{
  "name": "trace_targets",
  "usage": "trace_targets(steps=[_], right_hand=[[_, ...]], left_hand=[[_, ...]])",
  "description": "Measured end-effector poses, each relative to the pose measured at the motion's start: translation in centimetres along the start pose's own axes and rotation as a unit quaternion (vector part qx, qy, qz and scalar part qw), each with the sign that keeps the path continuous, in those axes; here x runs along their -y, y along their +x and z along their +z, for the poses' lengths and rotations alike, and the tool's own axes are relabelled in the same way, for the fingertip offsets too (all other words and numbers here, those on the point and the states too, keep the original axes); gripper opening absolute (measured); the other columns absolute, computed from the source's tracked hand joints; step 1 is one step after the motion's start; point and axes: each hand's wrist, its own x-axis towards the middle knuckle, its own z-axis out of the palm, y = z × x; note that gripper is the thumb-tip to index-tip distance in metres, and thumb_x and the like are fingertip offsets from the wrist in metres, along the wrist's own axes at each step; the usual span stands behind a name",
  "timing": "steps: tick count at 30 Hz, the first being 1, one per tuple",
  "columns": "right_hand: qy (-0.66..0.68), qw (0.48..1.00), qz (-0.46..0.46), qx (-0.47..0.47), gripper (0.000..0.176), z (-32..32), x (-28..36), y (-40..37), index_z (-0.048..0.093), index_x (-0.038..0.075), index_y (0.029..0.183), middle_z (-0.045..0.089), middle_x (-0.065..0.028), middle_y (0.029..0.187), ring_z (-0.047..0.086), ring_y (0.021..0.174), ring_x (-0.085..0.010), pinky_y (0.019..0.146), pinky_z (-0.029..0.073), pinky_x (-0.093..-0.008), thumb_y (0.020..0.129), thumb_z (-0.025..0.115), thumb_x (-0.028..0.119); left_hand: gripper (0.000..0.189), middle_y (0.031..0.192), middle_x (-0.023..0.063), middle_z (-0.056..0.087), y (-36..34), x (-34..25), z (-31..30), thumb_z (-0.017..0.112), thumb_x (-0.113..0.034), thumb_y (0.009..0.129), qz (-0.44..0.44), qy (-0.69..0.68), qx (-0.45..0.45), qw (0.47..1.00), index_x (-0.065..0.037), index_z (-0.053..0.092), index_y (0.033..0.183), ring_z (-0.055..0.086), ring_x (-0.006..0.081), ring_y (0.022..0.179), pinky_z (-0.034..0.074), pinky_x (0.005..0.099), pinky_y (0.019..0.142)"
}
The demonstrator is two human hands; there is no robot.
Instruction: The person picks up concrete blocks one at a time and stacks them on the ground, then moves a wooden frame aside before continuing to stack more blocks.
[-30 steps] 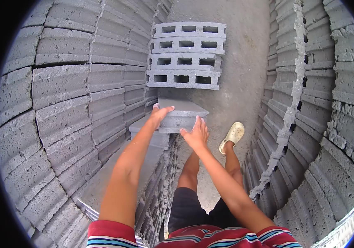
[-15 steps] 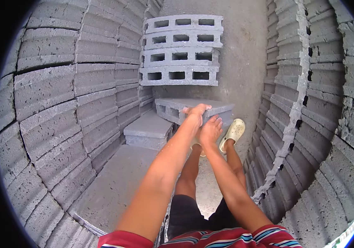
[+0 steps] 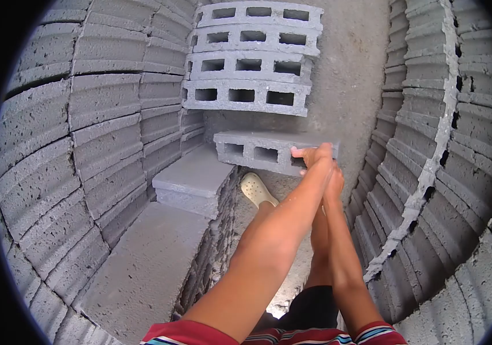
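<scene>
Concrete hollow block (image 3: 257, 150) gripped at near end w/ both hands: left hand (image 3: 313, 155) closed over top edge, right hand (image 3: 334, 181) clamped beneath, prob. to share weight. It hangs level, off the floor, btwn block stack (image 3: 249, 63) & low step (image 3: 191, 178).

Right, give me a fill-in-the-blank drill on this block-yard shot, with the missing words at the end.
1. The left hand and right hand grip the held block at its ____ end.
2. The stack beyond it shows ____ blocks.
3. Each block in that stack shows ____ holes.
Missing words: right, four, three.
</scene>
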Motion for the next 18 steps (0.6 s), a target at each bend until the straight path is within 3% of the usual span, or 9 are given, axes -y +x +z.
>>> trace_targets(steps=[2,4,6,8,10,13,14,17,18], right_hand=[[0.009,1.0,-0.021,0.014,0.039,0.2,-2.1,1.4,0.053,-0.005,0.096,0.06,-0.0206,0.085,0.058,0.083,-0.0349,0.073,0.045,-0.0412,0.072,0.062,0.024],[0.083,0.996,-0.02,0.036,0.037,0.5,-3.4,1.7,0.056,-0.001,0.094,0.061,-0.0188,0.083,0.058,0.082,-0.0344,0.071,0.045,-0.0408,0.07,0.064,0.025],[0.204,0.978,-0.004,0.05,0.037,1.5,-5.0,1.8,0.058,0.002,0.093,0.062,-0.0175,0.085,0.058,0.082,-0.0344,0.07,0.045,-0.0409,0.068,0.067,0.027],[0.293,0.955,0.012,0.047,0.038,4.4,-9.0,2.4,0.06,0.005,0.092,0.062,-0.0166,0.087,0.058,0.084,-0.0347,0.069,0.045,-0.0409,0.064,0.069,0.03],[0.271,0.962,0.001,0.033,0.041,3.7,-8.6,2.9,0.06,0.005,0.091,0.062,-0.017,0.088,0.058,0.085,-0.0357,0.07,0.045,-0.0411,0.061,0.071,0.031],[0.142,0.99,-0.008,0.018,0.045,1.9,-8.4,1.5,0.059,0.002,0.089,0.061,-0.0196,0.088,0.057,0.085,-0.0375,0.072,0.045,-0.0417,0.058,0.073,0.032],[0.13,0.991,0.01,0.009,0.047,2.0,-8.6,1.9,0.058,0.001,0.088,0.061,-0.0209,0.088,0.057,0.085,-0.0379,0.072,0.045,-0.0418,0.057,0.074,0.033],[0.1,0.988,0.111,0.039,0.055,-0.2,-5.1,3.0,0.058,-0.005,0.083,0.06,-0.0254,0.085,0.058,0.083,-0.0387,0.073,0.045,-0.042,0.054,0.075,0.039],[0.089,0.985,0.144,0.037,0.057,-0.5,-4.4,3.5,0.058,-0.006,0.082,0.06,-0.0253,0.084,0.058,0.083,-0.0384,0.073,0.045,-0.0418,0.054,0.075,0.04]], left_hand=[[0.094,0.111,0.02,0.046,2.0,1.0,2.2,0.066,-0.007,0.064,-0.055,-0.075,0.024,0.995,-0.007,-0.004,0.127,0.046,0.026,0.105,0.033,0.0317,0.094],[0.091,0.113,0.0171,0.048,4.8,3.2,4.5,0.064,-0.015,0.068,-0.069,-0.027,0.001,0.997,-0.009,-0.004,0.127,0.047,0.0256,0.106,0.028,0.0313,0.097],[0.088,0.117,0.0117,0.049,6.7,5.2,6.6,0.063,-0.03,0.072,-0.037,0.144,-0.065,0.987,-0.011,-0.003,0.127,0.048,0.0241,0.109,0.022,0.0294,0.1],[0.088,0.117,0.0117,0.05,5.6,6.0,6.7,0.063,-0.03,0.072,0.0,0.164,-0.08,0.983,-0.011,-0.004,0.127,0.047,0.0244,0.11,0.021,0.0288,0.1],[0.09,0.117,0.014,0.05,4.4,6.4,6.8,0.063,-0.03,0.072,0.033,0.181,-0.077,0.98,-0.009,-0.005,0.127,0.048,0.0264,0.11,0.024,0.0314,0.099],[0.093,0.116,0.0164,0.051,4.4,6.3,6.0,0.062,-0.03,0.073,0.008,0.195,-0.02,0.981,-0.009,-0.012,0.126,0.049,0.0295,0.109,0.03,0.0337,0.097],[0.083,0.114,0.018,0.052,4.2,6.4,5.1,0.061,-0.032,0.073,0.059,0.159,0.005,0.986,-0.005,0.008,0.13,0.05,0.0325,0.106,0.034,0.0351,0.094],[0.061,0.114,0.0203,0.052,6.3,4.5,-2.4,0.06,-0.033,0.072,0.216,0.353,0.151,0.898,-0.001,0.039,0.12,0.05,0.0333,0.106,0.034,0.0352,0.094],[0.048,0.105,0.0209,0.056,6.1,3.4,-5.1,0.063,-0.033,0.069,0.23,0.377,0.098,0.892,0.002,0.057,0.101,0.053,0.029,0.101,0.041,0.0331,0.084]])
